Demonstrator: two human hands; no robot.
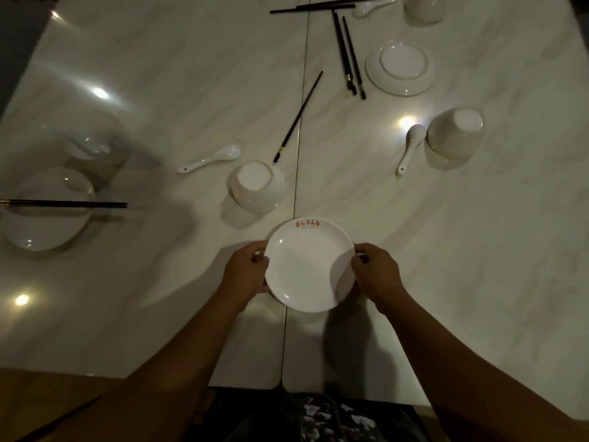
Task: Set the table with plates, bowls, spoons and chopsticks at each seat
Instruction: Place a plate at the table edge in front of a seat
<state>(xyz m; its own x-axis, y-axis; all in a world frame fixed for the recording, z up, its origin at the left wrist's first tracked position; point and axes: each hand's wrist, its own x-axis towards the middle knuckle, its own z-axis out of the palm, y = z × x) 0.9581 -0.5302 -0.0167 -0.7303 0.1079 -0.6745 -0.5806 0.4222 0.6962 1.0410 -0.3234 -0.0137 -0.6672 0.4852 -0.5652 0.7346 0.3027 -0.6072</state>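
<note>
Forearms in close: left hand (pixel 245 272) and right hand (pixel 376 272) each curl fingers round opposite rims of plate (pixel 309 266), over desk (pixel 446 250) seam near my edge. Set it down level, both sides together, short of upturned bowl (pixel 258 186), then release.

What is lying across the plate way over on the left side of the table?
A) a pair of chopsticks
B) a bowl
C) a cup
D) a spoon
A: a pair of dark chopsticks lies flat across the top of the white plate near the left edge of the view.
</note>
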